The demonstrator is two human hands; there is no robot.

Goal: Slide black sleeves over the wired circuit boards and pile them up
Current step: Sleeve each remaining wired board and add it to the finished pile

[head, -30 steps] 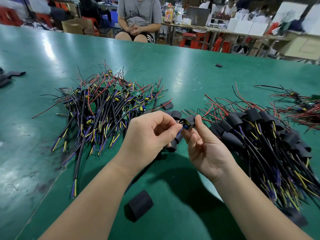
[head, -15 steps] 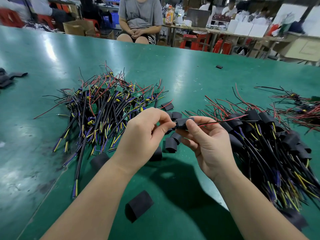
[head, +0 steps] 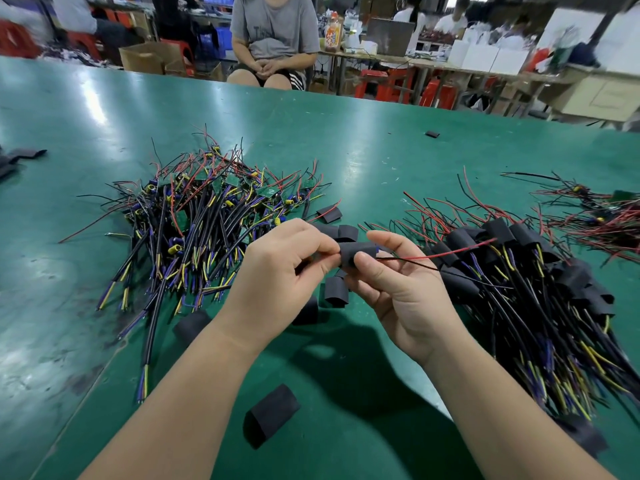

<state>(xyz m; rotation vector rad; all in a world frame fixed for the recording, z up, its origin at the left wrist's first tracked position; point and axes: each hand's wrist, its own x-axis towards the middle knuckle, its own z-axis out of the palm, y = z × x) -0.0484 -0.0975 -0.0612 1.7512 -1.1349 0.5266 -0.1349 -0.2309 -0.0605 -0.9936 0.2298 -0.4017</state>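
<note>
Between my two hands is a black sleeve (head: 356, 252) that covers a wired circuit board; its red and black wires (head: 450, 252) stick out to the right. My left hand (head: 284, 268) pinches the sleeve's left end. My right hand (head: 398, 285) holds its right end between thumb and fingers. A heap of bare wired boards (head: 207, 216) lies to the left. The pile of sleeved boards (head: 526, 271) lies to the right. Loose black sleeves (head: 337, 291) sit on the table under my hands.
The green table (head: 346, 150) also carries a loose sleeve (head: 272, 414) near the front, one (head: 432, 134) far back, dark pieces (head: 20, 155) at the left edge and a small wire bundle (head: 602, 216) at the far right. A seated person (head: 273, 39) is beyond the table.
The sleeve has gone from held open at my fingertips to lying sideways over the board, with red and black wires now sticking out its right end. Both hands stayed in place.
</note>
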